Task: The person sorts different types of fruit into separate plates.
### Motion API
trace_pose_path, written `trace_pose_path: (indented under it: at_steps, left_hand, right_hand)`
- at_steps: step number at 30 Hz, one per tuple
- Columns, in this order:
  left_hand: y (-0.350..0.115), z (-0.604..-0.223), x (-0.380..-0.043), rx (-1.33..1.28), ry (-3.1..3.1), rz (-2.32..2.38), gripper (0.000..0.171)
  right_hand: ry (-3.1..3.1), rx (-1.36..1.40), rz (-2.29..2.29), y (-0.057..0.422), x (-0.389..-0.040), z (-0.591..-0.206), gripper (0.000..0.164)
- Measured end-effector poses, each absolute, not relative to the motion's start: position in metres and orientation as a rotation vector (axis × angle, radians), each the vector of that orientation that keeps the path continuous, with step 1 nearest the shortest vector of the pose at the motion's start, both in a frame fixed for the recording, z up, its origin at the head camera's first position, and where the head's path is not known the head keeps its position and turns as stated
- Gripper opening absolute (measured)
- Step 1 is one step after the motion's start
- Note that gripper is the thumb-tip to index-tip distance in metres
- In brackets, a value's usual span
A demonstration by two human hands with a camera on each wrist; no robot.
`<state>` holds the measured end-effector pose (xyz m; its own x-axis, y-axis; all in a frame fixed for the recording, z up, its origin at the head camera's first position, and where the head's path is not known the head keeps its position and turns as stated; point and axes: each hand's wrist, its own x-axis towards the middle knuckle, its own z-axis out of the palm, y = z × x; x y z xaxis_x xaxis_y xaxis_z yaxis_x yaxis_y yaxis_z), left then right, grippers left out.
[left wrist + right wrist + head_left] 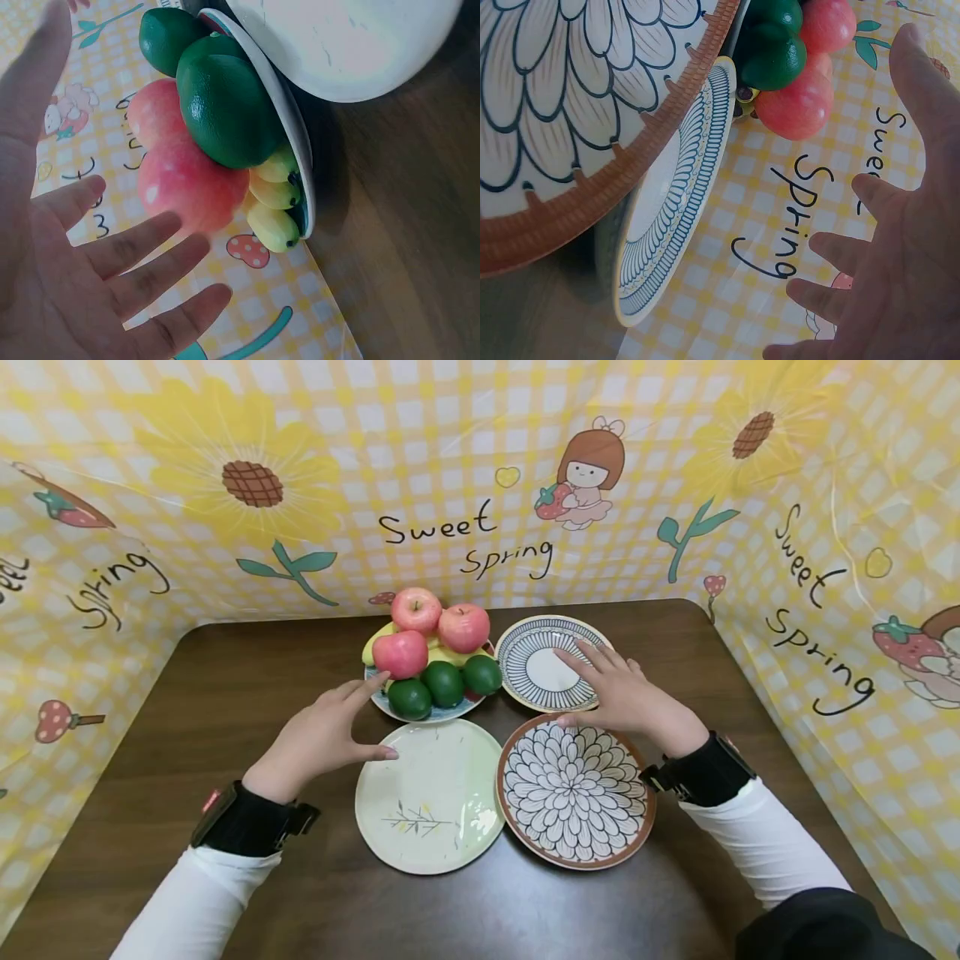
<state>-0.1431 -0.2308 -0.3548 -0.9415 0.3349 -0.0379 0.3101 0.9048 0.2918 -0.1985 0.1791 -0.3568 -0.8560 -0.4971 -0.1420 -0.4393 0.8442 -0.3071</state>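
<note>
My left hand (318,739) hovers with spread fingers beside a plate heaped with fruit, its thumb over the edge of a pale green plate (431,785). Red apples (464,627), yellow bananas (274,229) and dark green fruits (442,683), lemon-like in shape, fill the fruit plate (438,717). My right hand (618,689), fingers apart and holding nothing, is above the blue-striped plate (525,672) and the far rim of a brown-rimmed petal-pattern plate (576,793). In both wrist views the palms are bare.
The four plates stand close together on a dark wooden table (300,893). A yellow checked cloth (435,443) with printed flowers and lettering rises behind and at both sides. Something black (821,927) shows at the lower right.
</note>
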Motion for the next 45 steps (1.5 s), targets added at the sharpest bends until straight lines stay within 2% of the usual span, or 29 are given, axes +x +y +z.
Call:
trace_pose_path:
  at_steps: [10,20,30,45]
  left_hand:
    - [-0.251,-0.377,-0.133,0.317,2.875,0.644,0.074]
    - [-0.269,-0.403,-0.121,0.143,2.587,0.800,0.062]
    - [-0.267,-0.421,-0.114,0.045,2.435,0.944,0.048]
    - [-0.258,-0.423,-0.112,-0.004,2.462,0.883,0.035]
  right_hand:
    - [2.742,-0.814,-0.519,0.159,-0.212,-0.352,0.102]
    - [2.708,-0.964,-0.449,0.120,-0.223,-0.344,0.098]
    - [2.714,-1.014,-0.413,0.088,-0.233,-0.356,0.089]
    - [2.741,-1.122,-0.296,0.057,-0.246,-0.370,0.077]
